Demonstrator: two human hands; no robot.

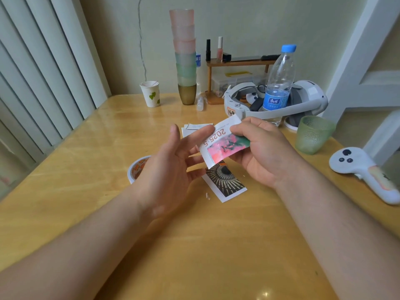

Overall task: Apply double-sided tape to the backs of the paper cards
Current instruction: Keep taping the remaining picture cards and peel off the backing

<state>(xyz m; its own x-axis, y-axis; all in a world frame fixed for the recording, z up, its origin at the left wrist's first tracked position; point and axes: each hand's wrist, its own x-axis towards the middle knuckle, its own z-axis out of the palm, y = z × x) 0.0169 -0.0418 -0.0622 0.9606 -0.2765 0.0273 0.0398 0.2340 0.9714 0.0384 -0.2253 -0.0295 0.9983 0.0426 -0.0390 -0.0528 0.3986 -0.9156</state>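
My right hand (264, 152) holds a paper card (223, 144) above the table, its printed side up with "2025.5" in red and a pink and green picture. My left hand (173, 167) is spread beside it, fingers straight, the fingertips touching the card's left edge and underside. Below the hands a second card (227, 182) with a dark radial pattern lies flat on the table. More white cards (194, 127) lie behind the held one, partly hidden. A roll of double-sided tape (136, 169) lies on the table left of my left hand, half covered by it.
The wooden table (194, 245) carries a paper cup (150, 94), a tall stack of plastic cups (185, 61), a water bottle (279, 83), a white headset (303, 105), a green glass cup (313, 137) and a white controller (363, 172) at the right edge. Vertical blinds hang at left.
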